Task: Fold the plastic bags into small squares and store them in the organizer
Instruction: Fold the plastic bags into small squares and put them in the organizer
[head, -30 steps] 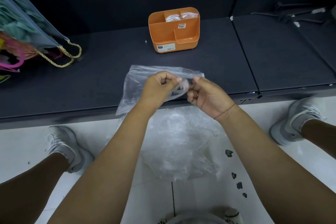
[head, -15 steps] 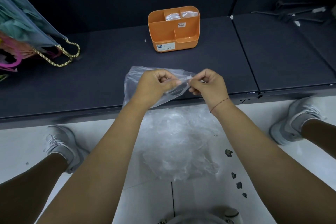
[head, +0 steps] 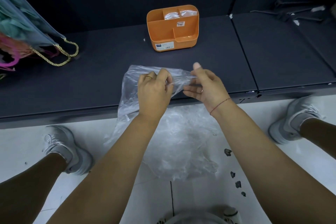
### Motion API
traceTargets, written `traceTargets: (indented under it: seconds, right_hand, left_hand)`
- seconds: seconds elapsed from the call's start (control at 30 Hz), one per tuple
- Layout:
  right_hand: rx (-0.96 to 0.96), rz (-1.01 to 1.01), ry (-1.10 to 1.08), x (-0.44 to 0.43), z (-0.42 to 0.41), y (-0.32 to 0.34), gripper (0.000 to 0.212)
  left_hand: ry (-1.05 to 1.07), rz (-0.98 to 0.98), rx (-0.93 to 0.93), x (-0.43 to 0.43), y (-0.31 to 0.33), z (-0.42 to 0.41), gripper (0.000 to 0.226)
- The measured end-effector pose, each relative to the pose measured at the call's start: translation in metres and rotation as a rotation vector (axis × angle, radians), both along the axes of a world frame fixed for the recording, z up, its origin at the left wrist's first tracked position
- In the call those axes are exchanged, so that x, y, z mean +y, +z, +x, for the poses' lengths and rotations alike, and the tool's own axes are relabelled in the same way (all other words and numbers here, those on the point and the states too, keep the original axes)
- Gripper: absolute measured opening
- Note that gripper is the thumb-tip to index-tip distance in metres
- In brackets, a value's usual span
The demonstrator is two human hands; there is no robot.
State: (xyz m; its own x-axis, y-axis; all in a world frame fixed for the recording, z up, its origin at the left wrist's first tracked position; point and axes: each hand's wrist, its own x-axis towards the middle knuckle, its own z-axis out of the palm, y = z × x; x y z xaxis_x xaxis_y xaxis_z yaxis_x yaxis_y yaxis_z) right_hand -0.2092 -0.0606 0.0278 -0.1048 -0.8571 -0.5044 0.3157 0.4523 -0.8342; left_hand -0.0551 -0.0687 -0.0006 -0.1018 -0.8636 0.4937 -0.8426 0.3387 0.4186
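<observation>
Head view: over the front edge of the dark shelf [head: 101,49] drapes a clear plastic bag [head: 130,85], with open shelf between it and the orange organizer [head: 172,32] at the back. The left hand [head: 154,91] pinches the bag with curled fingers; the right hand [head: 206,87] has straight fingers under its end.

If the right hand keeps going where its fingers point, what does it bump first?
The right hand points leftward, so likely the plastic bag first, then the left hand, though depth is unclear.
</observation>
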Motion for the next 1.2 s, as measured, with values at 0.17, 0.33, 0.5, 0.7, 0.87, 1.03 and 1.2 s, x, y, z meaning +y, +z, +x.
traceTargets:
  seconds: [0.17,0.33,0.5,0.7,0.87,1.03,1.2]
  right_hand:
    - [-0.050,-0.055,-0.032,0.003,0.005,-0.004,0.020]
    - [-0.135,-0.090,-0.059,0.000,0.000,-0.008,0.006]
    - [-0.290,-0.017,-0.140,0.000,-0.010,-0.018,0.013]
    - [-0.252,0.168,-0.275,0.002,-0.043,-0.048,0.013]
    - [-0.146,0.182,-0.296,-0.007,-0.061,-0.065,0.018]
    - [0.201,0.152,-0.325,-0.019,-0.068,-0.078,0.013]
    - [0.277,0.216,-0.388,-0.025,-0.086,-0.083,0.019]
  left_hand:
    - [-0.049,0.037,0.042,0.003,-0.008,-0.003,0.024]
    - [-0.051,0.412,0.316,0.006,-0.010,0.007,0.062]
    - [0.186,0.661,0.306,0.006,-0.040,0.033,0.075]
    - [0.223,0.772,-0.105,0.018,-0.090,0.059,0.078]
    - [0.193,0.769,-0.290,0.014,-0.097,0.048,0.088]
    - [0.188,0.784,-0.372,0.004,-0.099,0.044,0.089]
    - [0.201,0.782,-0.462,-0.008,-0.099,0.049,0.092]
